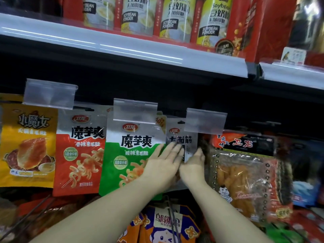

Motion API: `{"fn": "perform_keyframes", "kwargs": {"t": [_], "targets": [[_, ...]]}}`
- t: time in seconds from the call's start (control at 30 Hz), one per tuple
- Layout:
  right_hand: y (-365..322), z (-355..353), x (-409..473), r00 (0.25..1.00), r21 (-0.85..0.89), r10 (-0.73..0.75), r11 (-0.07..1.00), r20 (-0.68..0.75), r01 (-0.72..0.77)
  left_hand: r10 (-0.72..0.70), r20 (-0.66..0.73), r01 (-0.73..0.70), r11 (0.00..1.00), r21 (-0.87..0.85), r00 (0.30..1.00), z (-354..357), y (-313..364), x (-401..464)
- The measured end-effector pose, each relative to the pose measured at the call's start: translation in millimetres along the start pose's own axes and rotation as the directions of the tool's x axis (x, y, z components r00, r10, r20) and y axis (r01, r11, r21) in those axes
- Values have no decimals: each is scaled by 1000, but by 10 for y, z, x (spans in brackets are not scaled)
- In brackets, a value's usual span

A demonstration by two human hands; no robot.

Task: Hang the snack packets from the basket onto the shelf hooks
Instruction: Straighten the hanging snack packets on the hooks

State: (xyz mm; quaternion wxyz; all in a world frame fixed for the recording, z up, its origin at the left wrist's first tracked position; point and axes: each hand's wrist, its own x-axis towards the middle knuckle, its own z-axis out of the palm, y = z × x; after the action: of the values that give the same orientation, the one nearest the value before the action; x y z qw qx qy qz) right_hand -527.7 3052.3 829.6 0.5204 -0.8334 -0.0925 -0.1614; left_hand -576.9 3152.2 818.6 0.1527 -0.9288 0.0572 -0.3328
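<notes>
A white and clear snack packet [182,137] hangs under the third clear price-tag holder [205,121] on the hook row. My left hand [164,162] lies flat on the packet's front lower left, fingers stretched and slightly apart. My right hand [193,165] is curled around the packet's lower right edge, with its fingers hidden behind it. The hook itself is hidden by the tag holder. No basket can be made out.
Left of it hang a green packet [129,155], a red packet [80,155] and a yellow packet [28,146]. A large red packet of fried strips [245,172] hangs to the right. Soybean powder cans [177,18] stand on the shelf above. An orange packet [164,227] hangs below.
</notes>
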Motion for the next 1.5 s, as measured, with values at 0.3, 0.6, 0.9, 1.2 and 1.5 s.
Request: {"fn": "perform_keyframes", "kwargs": {"t": [0.3,0.6,0.9,1.2,1.5], "targets": [[107,-13,74,995,-37,45,998,91,-42,-130,66,125,989,78,989,113,-98,146],[178,-24,89,992,15,105,994,76,-107,-73,28,71,996,58,997,90,-80,157],[249,52,-41,999,-15,-43,999,11,43,-39,-18,41,993,110,999,168,-143,120],[275,119,-235,903,-445,-398,787,163,427,100,-104,-88,990,108,990,267,-262,-206],[251,164,-336,874,-557,-436,680,216,477,46,-129,-37,997,73,991,353,-346,-517]]}}
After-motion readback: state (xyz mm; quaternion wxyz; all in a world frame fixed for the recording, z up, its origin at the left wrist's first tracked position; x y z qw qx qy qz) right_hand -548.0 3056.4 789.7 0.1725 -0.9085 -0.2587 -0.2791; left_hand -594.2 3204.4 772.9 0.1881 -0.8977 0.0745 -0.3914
